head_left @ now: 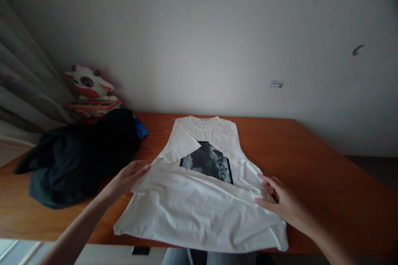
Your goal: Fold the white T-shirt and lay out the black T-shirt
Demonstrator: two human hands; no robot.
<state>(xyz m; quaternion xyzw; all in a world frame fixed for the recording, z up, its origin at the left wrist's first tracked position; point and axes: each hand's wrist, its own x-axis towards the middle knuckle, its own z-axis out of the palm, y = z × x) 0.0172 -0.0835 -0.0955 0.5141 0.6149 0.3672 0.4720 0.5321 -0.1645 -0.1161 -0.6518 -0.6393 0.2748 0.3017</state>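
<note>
A white T-shirt [199, 215] with a dark picture print lies on the table, its neckline toward the wall. Both sleeves are folded inward over the front, partly covering the print. A crease runs across the shirt below the print. My left hand [132, 176] is closed on the shirt's left side edge, with the fingertips partly hidden by the cloth. On the opposite side edge, my right hand [281, 198] grips bunched fabric between its thumb and curled fingers. The hem lies along the table's front edge.
On the left of the wooden table [280, 140] is a heap of dark clothing [83, 153] with a blue piece [141, 128] beside it. Behind stands a cow-shaped toy keyboard [91, 91]. A curtain [27, 74] hangs at far left, and a wall closes off the back.
</note>
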